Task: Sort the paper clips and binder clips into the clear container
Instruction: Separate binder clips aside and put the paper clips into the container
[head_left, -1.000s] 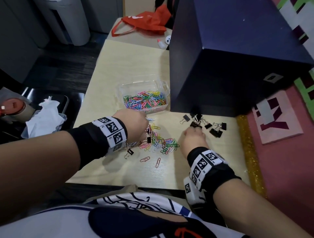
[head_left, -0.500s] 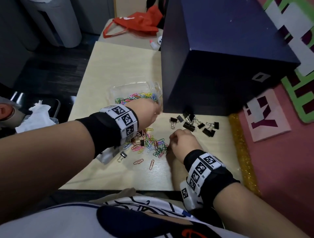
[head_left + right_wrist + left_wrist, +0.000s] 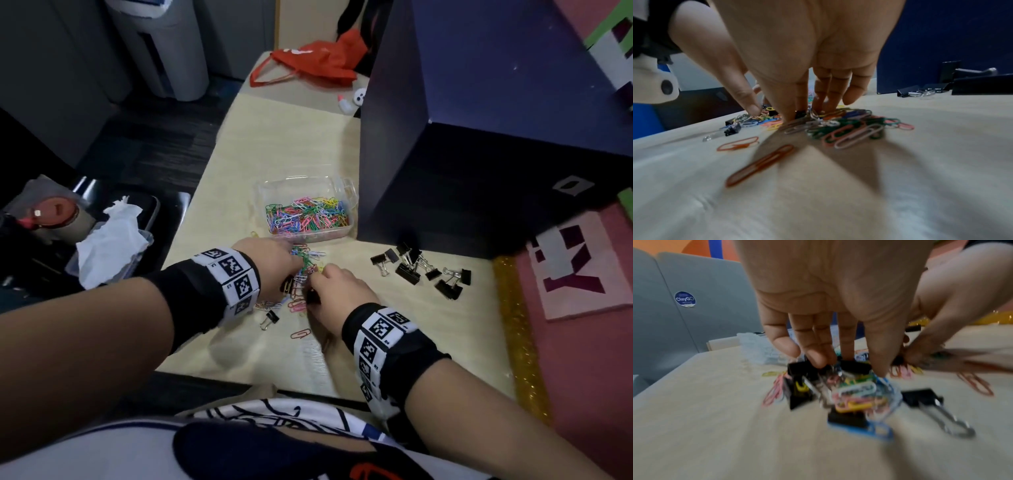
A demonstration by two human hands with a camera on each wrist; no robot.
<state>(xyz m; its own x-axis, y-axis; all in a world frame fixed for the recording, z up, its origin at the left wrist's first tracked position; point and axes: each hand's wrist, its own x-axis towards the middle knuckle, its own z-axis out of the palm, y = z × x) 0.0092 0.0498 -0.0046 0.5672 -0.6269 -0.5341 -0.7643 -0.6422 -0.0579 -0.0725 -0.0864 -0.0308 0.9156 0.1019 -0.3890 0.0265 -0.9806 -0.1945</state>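
Observation:
The clear container (image 3: 274, 192) stands mid-table, holding several coloured paper clips (image 3: 308, 216). In front of it lies a loose pile of paper clips (image 3: 308, 255) mixed with small black binder clips. My left hand (image 3: 296, 270) reaches down onto the pile, its straight fingers (image 3: 818, 356) and thumb touching the clips. My right hand (image 3: 313, 286) meets it from the right, thumb and forefinger pinching a small black binder clip (image 3: 800, 113). A binder clip (image 3: 270, 318) and an orange paper clip (image 3: 300, 333) lie nearer me. Several sorted binder clips (image 3: 421, 270) sit right of the pile.
A tall dark blue box (image 3: 479, 171) stands just behind the binder clips, beside the container. A red bag (image 3: 308, 65) lies at the far table end. Left of the table is a tray with white tissue (image 3: 106, 240). A pink mat (image 3: 582, 274) lies to the right.
My left hand went up to the container and came back down onto the pile. My right hand left the binder clip group and moved left to the pile.

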